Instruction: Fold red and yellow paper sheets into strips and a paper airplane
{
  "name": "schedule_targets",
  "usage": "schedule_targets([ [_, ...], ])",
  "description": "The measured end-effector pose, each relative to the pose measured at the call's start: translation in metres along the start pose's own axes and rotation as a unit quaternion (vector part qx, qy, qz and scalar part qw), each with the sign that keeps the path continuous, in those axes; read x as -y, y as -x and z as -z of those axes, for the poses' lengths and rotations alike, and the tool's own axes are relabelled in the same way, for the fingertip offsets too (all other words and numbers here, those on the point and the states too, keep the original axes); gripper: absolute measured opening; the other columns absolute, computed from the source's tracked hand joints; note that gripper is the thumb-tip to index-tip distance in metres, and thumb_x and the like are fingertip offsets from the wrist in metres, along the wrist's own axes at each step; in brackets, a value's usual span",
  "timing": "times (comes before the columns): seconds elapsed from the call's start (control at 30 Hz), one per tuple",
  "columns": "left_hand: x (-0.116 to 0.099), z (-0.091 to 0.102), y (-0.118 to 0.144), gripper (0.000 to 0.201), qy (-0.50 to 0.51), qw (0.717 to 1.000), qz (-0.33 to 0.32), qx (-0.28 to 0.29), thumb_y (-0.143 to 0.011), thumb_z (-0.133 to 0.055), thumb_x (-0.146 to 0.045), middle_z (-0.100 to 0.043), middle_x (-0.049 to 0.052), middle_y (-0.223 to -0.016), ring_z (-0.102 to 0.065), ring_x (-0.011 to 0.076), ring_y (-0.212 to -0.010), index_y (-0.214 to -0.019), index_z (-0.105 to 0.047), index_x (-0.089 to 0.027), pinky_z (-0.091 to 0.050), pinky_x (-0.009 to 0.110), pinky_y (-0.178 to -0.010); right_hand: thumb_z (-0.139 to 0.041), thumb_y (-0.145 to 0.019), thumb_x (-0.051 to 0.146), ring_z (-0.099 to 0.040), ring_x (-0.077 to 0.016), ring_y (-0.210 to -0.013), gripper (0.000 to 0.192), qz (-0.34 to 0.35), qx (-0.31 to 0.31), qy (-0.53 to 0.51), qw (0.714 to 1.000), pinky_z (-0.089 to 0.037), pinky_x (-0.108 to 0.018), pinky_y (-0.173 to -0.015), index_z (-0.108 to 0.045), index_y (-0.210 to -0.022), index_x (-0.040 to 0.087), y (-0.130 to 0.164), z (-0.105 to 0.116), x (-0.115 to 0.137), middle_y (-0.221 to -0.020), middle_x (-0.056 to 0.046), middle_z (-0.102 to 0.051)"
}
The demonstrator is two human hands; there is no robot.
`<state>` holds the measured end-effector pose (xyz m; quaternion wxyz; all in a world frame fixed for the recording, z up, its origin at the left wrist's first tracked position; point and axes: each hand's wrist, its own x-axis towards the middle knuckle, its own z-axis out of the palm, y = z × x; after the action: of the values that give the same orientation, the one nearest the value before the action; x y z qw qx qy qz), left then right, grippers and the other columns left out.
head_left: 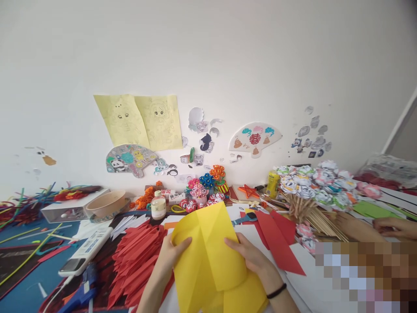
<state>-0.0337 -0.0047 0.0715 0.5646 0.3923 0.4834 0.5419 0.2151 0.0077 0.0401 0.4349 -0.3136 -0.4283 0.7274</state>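
Observation:
Between my two hands is a sheet of yellow paper (208,243) with crease lines meeting near its middle, its upper left side curling over. My left hand (176,252) grips the left edge, thumb on the near face. On the right edge, my right hand (249,252) pinches the sheet the same way; a black band circles that wrist. More yellow paper (244,300) shows below the sheet. A pile of folded red paper strips (137,261) lies left of my left hand, and flat red paper (282,243) lies beyond my right hand.
A blue glue gun (83,289) and a white power strip (89,250) lie at left. A small bottle (158,206) and paper flowers (208,187) stand at the back. White paper flowers (312,182) and wooden sticks (325,224) are at right, near another person's hands (394,227).

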Motion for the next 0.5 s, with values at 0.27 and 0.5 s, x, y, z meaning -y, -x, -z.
schedule_targets([
  [0.27, 0.004, 0.001, 0.002, 0.053, 0.079, 0.997, 0.006, 0.018, -0.058, -0.085, -0.029, -0.069, 0.021, -0.111, -0.068, 0.0363, -0.096, -0.104, -0.066, -0.008, -0.055, 0.046, -0.085, -0.075, -0.071, 0.04, -0.067, -0.0318, -0.095, 0.031, -0.005, -0.04, -0.007, 0.999, -0.049, -0.048, -0.089, -0.067, -0.094, 0.021, -0.006, 0.007, -0.005, -0.101, -0.009, -0.073],
  [0.5, 0.0, 0.0, 0.012, 0.054, 0.088, 0.994, 0.032, 0.056, -0.069, -0.078, -0.031, -0.067, 0.018, -0.117, -0.066, 0.033, -0.102, -0.116, -0.061, -0.012, -0.053, 0.043, -0.089, -0.073, -0.073, 0.038, -0.067, -0.0297, -0.09, 0.025, 0.0, -0.06, 0.002, 0.998, -0.051, -0.043, -0.082, -0.066, -0.091, 0.022, 0.002, -0.002, 0.007, -0.095, -0.008, -0.073],
])
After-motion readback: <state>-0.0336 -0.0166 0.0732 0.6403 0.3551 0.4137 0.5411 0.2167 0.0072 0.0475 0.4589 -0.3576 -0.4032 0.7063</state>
